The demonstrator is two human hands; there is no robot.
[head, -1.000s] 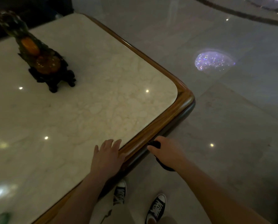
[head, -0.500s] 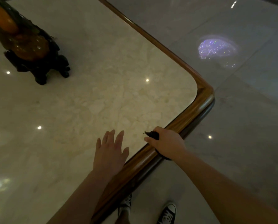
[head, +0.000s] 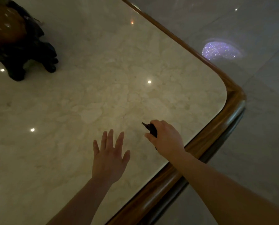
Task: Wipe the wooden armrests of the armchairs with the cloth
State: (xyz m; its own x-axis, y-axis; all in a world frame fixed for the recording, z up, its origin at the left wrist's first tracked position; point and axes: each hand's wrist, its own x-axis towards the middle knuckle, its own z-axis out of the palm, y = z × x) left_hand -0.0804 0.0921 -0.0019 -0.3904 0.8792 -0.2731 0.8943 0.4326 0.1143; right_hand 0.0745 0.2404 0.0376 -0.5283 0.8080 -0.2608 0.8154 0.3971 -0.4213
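My right hand (head: 166,137) is closed on a small dark cloth (head: 151,129), most of it hidden under the palm, with a corner sticking out toward the left. The hand sits over the pale marble table top (head: 103,88), just inside its wooden rim (head: 205,142). My left hand (head: 109,158) is held flat over the marble, fingers spread, holding nothing, a short way left of the cloth. No armchair or armrest is in view.
A dark carved ornament with an amber body (head: 17,39) stands on the table at the far left. The rounded table corner (head: 237,98) lies to the right. Glossy stone floor (head: 257,143) surrounds the table, with a sparkling light reflection (head: 221,50).
My right hand carried the cloth from the table's outer edge up over the wooden rim onto the marble. My left hand slid further in, and my view shifted forward over the table.
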